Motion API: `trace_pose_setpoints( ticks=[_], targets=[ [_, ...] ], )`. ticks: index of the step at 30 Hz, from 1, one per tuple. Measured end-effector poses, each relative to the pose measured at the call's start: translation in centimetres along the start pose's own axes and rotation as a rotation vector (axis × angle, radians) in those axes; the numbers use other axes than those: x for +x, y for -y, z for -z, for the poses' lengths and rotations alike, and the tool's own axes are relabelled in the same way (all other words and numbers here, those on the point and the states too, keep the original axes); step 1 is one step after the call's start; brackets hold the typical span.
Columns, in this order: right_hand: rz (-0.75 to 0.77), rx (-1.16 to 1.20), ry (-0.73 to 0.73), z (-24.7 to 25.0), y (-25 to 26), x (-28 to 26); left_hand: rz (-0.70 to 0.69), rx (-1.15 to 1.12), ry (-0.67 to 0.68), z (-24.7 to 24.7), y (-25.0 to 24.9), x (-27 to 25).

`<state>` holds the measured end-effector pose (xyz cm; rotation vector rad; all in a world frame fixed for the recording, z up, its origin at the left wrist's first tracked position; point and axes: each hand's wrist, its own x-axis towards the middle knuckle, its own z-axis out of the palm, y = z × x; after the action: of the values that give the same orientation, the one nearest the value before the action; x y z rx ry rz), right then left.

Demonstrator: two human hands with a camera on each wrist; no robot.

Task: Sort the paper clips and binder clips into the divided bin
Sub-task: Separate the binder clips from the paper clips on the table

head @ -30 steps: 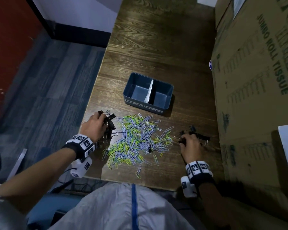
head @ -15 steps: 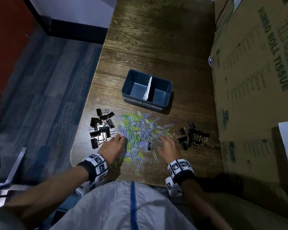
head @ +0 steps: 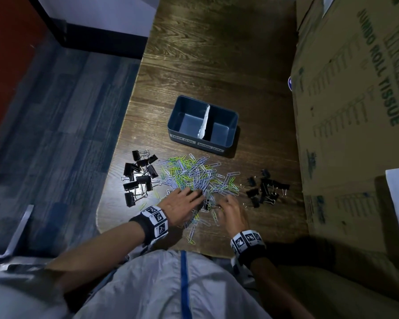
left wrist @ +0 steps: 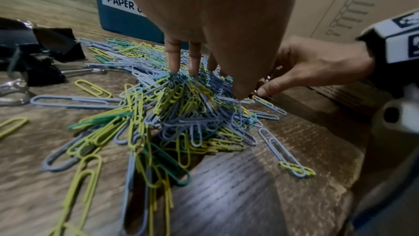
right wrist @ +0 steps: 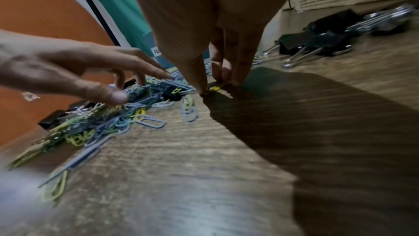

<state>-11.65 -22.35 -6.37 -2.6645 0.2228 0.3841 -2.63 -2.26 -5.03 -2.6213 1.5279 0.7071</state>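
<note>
A pile of blue, yellow and green paper clips (head: 193, 178) lies in front of the dark blue divided bin (head: 233, 125), whose two compartments hold nothing. Black binder clips sit in a left group (head: 138, 176) and a right group (head: 266, 187). One more binder clip (head: 207, 203) lies in the pile's near edge. My left hand (head: 191, 194) presses straight, spread fingers (left wrist: 172, 60) into the pile. My right hand (head: 220, 203) is curled at the pile's near right edge, thumb and fingers pinching a yellow paper clip (right wrist: 215, 87) on the table.
A big cardboard box (head: 355, 111) walls off the table's right side. The wooden table (head: 216, 54) ends close on the left, with floor (head: 55, 123) below. The bin's front carries a "PAPER CLIPS" label (left wrist: 122, 4).
A second ago my hands were at the two binder clip groups. Both came in to the pile's near edge, and the left hand has now slid further onto the pile.
</note>
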Motion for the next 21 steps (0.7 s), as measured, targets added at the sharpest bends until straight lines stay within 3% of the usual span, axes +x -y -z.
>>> trace_pose_setpoints(
  ticks=[7,13,16,21],
  targets=[
    [-0.079,0.043,-0.087,0.6,-1.1,-0.4,0.115,-0.012,-0.110,-0.5,0.8,-0.3],
    [-0.098,0.016,0.041,0.4,0.4,-0.2,-0.021,0.001,-0.122,0.1,-1.6,1.1],
    [-0.124,0.038,0.050,0.1,1.5,0.4,0.032,-0.035,-0.080,0.3,-2.3,1.7],
    [-0.239,0.193,0.054,-1.1,2.3,1.4,0.121,-0.171,-0.122,0.5,-1.8,2.2]
  ],
)
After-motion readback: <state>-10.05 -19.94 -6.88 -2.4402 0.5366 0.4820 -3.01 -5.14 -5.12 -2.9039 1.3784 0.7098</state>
